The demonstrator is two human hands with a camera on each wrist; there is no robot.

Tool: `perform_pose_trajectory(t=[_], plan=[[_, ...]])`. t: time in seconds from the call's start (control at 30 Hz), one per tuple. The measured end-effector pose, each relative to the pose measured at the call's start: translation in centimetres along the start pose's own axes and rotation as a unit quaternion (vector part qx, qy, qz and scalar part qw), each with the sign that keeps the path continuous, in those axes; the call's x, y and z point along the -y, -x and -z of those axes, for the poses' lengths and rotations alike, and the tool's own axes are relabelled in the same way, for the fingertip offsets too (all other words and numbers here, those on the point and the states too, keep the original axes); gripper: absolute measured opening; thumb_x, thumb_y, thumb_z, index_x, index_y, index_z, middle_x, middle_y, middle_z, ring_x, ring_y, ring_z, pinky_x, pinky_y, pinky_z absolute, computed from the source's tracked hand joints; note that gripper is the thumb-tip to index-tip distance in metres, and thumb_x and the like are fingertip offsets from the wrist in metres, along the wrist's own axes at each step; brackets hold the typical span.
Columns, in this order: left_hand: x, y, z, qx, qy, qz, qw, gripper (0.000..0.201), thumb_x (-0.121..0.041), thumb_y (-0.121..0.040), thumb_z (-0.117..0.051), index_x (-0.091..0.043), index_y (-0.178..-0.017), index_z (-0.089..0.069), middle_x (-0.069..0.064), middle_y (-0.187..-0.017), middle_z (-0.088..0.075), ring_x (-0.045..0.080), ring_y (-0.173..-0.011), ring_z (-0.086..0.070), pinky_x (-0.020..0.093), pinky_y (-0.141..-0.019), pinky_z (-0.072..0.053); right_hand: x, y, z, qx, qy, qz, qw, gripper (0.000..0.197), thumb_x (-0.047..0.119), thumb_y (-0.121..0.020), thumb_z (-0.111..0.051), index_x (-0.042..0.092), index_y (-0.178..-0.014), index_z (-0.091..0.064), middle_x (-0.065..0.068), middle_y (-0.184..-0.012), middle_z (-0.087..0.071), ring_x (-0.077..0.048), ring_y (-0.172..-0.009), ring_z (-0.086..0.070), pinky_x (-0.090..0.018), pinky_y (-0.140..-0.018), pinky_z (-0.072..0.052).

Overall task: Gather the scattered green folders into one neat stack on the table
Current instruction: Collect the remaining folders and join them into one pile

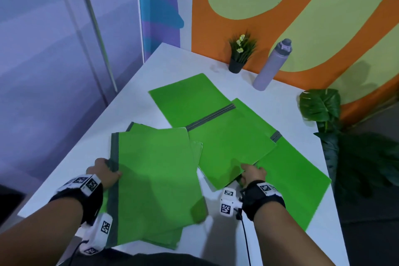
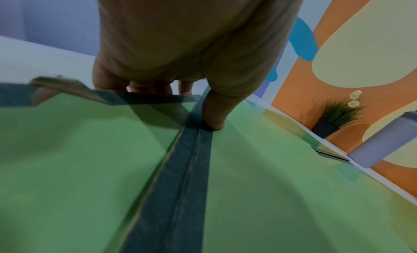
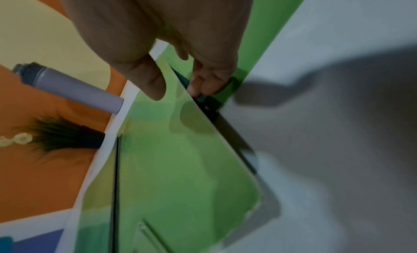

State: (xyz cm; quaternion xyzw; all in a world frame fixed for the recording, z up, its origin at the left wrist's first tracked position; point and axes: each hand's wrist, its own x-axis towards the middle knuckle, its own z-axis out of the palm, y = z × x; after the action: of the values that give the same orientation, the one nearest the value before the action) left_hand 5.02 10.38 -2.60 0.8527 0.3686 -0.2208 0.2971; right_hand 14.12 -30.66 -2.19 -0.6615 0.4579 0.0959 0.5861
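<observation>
Several green folders with dark grey spines lie on the white table (image 1: 164, 65). My left hand (image 1: 105, 173) pinches the spine edge of a small pile of folders (image 1: 155, 181) near the front left; in the left wrist view the thumb (image 2: 214, 114) presses the dark spine (image 2: 180, 176) and the fingers curl under it. My right hand (image 1: 250, 174) pinches the near edge of a middle folder (image 1: 228, 149), thumb (image 3: 151, 82) on top, fingers below, its edge raised. Another folder (image 1: 289, 188) lies at the right under it, and one more (image 1: 187, 97) lies at the back.
A small potted plant (image 1: 239, 54) and a lilac water bottle (image 1: 272, 65) stand at the table's far edge by the orange wall. A large leafy plant (image 1: 323, 110) stands off the right side. The table's left and front edges are close to my arms.
</observation>
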Motion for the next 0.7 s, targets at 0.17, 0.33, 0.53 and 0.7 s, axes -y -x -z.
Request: perform_pose_trajectory(t=[0.17, 0.33, 0.53, 0.7], plan=[[0.2, -0.7, -0.3, 0.006, 0.027, -0.007, 1.000, 0.039, -0.022, -0.088, -0.063, 0.004, -0.117, -0.053, 0.016, -0.088, -0.063, 0.024, -0.069, -0.059, 0.029, -0.053, -0.044, 2.6, 1.8, -1.4, 0.051, 0.039, 0.076, 0.995, 0.055, 0.008, -0.091, -0.054, 0.012, -0.142, -0.034, -0.014, -0.142, -0.041, -0.033, -0.115, -0.052, -0.049, -0.095, -0.049], [0.2, -1.1, 1.1, -0.004, 0.056, -0.003, 0.998, 0.022, -0.010, -0.089, -0.055, 0.010, -0.098, -0.058, 0.016, -0.074, -0.058, 0.029, -0.068, -0.057, 0.032, -0.058, -0.046, 7.8, 5.5, -1.5, 0.006, 0.011, 0.298, 0.954, 0.042, 0.012, -0.096, -0.046, 0.009, -0.138, -0.038, -0.013, -0.150, -0.033, -0.033, -0.137, -0.033, -0.052, -0.111, -0.028], [0.3, -1.0, 2.8, -0.031, 0.102, 0.008, 0.994, 0.016, -0.006, -0.087, -0.055, 0.009, -0.090, -0.056, 0.015, -0.067, -0.055, 0.025, -0.061, -0.052, 0.031, -0.051, -0.038, 14.9, 10.7, -0.3, 0.014, -0.032, 0.475, 0.879, 0.024, 0.003, -0.095, -0.045, 0.014, -0.115, -0.053, 0.011, -0.087, -0.050, -0.006, -0.084, -0.054, -0.008, -0.080, -0.037], [-0.2, -1.3, 2.6, -0.057, 0.173, 0.017, 0.983, 0.026, -0.003, -0.085, -0.057, 0.017, -0.101, -0.056, 0.026, -0.081, -0.060, 0.035, -0.072, -0.056, 0.035, -0.059, -0.046, 17.5, 13.5, 0.5, 0.096, -0.066, 0.484, 0.868, 0.052, -0.001, -0.094, -0.046, 0.015, -0.143, -0.038, 0.030, -0.114, -0.042, 0.019, -0.103, -0.044, -0.010, -0.099, -0.034]])
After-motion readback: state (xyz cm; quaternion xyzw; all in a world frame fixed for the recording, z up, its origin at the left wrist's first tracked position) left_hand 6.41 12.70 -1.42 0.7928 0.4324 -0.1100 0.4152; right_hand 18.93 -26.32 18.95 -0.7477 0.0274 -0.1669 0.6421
